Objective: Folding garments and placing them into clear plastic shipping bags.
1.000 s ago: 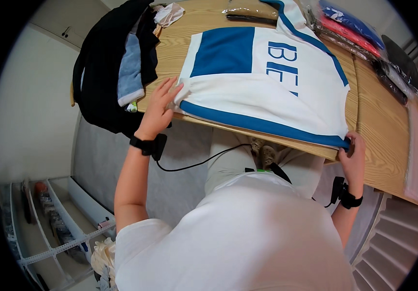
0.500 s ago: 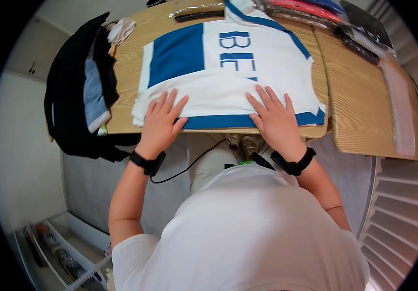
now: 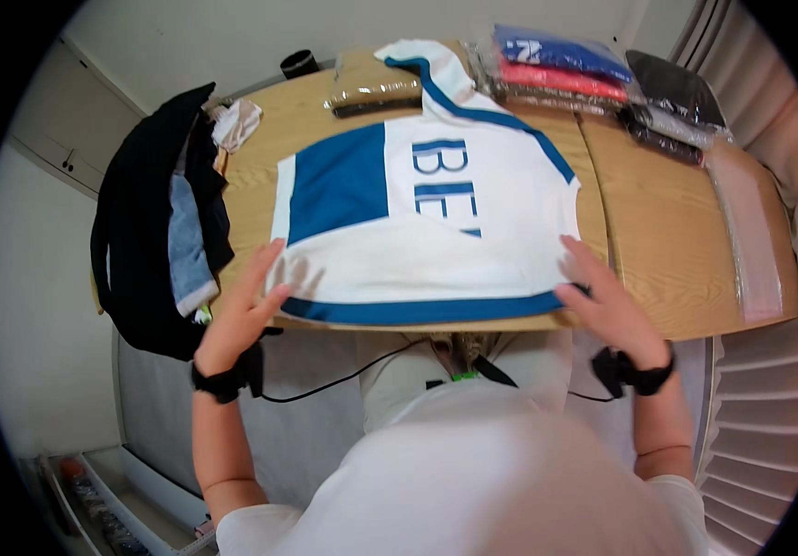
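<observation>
A white top with blue panels and blue lettering (image 3: 510,246) lies folded on the wooden table, its far end narrowing to a blue-edged strip. A blue band runs along its near edge. By the near left corner my left hand (image 3: 243,310) has its fingers stretched out and its thumb apart, at the cloth's edge. My right hand (image 3: 614,306) mirrors it at the near right corner, thumb and fingers spread. Neither hand has cloth visibly pinched in it. Both wrists wear black straps.
Dark clothing (image 3: 139,232) with a light blue piece hangs over the table's left end. Bagged garments, including a blue package (image 3: 561,54), are stacked at the back. A clear-wrapped pale pink item (image 3: 747,232) lies on the right table section (image 3: 658,241). A black cup-shaped object (image 3: 299,64) stands behind.
My hands have left the cloth's middle and moved apart to its side edges. The folded part looks flatter and shows more lettering. The view has tilted, so the table sits lower.
</observation>
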A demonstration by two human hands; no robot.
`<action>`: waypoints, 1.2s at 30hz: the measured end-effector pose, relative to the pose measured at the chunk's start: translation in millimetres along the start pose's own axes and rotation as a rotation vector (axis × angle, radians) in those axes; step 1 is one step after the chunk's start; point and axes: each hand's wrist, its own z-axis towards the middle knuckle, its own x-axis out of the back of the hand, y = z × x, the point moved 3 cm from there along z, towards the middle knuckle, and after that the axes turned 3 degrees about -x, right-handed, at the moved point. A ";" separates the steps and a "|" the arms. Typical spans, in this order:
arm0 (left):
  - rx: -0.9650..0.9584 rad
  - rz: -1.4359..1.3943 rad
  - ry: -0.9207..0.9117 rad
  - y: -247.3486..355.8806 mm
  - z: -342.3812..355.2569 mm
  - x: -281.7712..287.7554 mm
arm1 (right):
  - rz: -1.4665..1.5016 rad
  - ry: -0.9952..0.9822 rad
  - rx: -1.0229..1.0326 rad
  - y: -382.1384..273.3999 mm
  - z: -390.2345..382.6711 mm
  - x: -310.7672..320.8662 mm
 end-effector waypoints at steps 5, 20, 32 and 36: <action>0.017 0.117 0.145 34.6 23.7 97.4 | 0.328 -0.111 0.052 -53.0 50.5 85.3; -0.033 0.409 -0.127 -143.8 228.6 -5.2 | -0.276 0.205 -0.076 43.8 308.0 -16.4; -0.174 0.211 0.034 -125.1 211.2 9.9 | 0.150 0.286 0.101 49.9 294.5 4.0; -0.182 0.114 0.023 -82.1 173.8 43.8 | 0.260 -0.145 0.156 16.5 236.7 38.5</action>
